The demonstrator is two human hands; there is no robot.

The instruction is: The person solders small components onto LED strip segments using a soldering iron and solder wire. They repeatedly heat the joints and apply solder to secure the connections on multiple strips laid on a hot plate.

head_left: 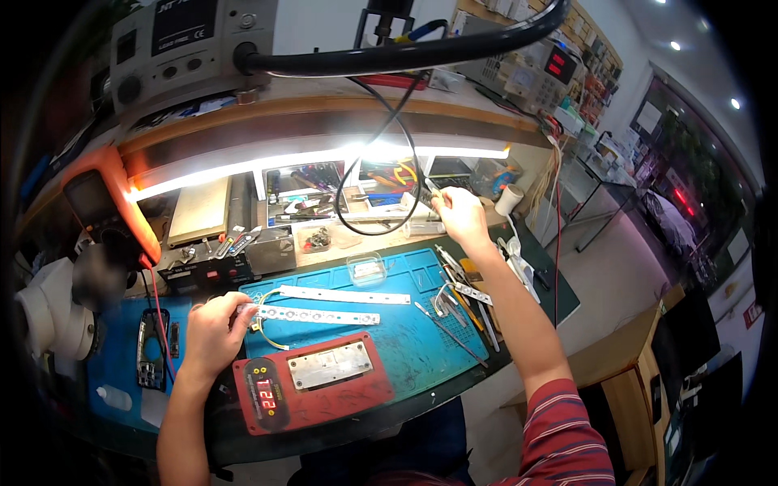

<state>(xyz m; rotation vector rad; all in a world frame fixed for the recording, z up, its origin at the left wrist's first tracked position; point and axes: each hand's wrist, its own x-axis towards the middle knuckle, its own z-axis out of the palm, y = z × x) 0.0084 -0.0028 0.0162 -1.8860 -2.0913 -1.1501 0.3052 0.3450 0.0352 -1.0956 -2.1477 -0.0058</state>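
My left hand (219,332) pinches the left end of a white LED strip with round lenses (312,317) over the blue mat (405,348). A second strip (344,296) lies behind it, with thin yellowish wires (259,330) at their left. My right hand (460,215) is raised at the back by the tool compartments (389,186), closed around a small pale item whose kind I cannot make out. A red heating plate device (365,389) with a metal top and lit display sits in front of the strips.
An orange multimeter (130,202), a microscope (44,308) and a phone frame (152,356) stand or lie at left. A black hose (405,49) arches overhead. A small clear box (365,269), hand tools (462,283) and a second workbench (596,194) are further back or right.
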